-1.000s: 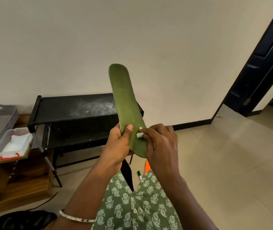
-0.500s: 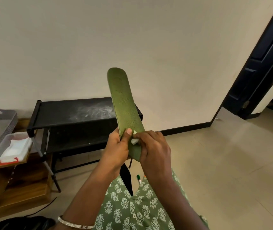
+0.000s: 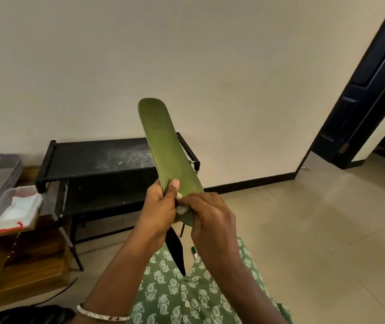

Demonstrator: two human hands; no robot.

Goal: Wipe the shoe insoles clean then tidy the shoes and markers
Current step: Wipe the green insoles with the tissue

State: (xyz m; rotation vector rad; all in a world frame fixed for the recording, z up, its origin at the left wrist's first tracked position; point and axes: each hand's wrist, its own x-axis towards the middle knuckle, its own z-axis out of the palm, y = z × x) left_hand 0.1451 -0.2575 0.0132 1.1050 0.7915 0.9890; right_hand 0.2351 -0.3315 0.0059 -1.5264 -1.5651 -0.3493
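step in hand: the wiping, by my reading. one green insole (image 3: 168,155) is up in the air in front of the seated person, and the tidying has not begun.
insole: held slanted, toe end up at about 11 o'clock, heel end down at about 5 o'clock between the two hands, clear of the floor (image 3: 315,230).
left hand (image 3: 158,213): grip wrapped round the insole's lower part from the 9 o'clock side, with the thumb laid flat on the green face.
right hand (image 3: 210,220): fingertips bunched, pinching a small white wipe (image 3: 182,209) against the heel end, touching the left thumb's side.
marker (image 3: 194,252): green-capped, lying on the floor at 6 o'clock below the hands, half hidden by the knee.
rack (image 3: 98,157): black and low, behind the insole at 9 o'clock, with pale smears on its top shelf.
tub (image 3: 11,206): white, further out at 9 o'clock, with white sheets inside.
shoes: a dark shape sits at 7 o'clock, too cut off to name.
next move calls for: a steady left hold while the wipe travels up toward the toe end at 11 o'clock, pressing flat so the soft insole does not bend away.
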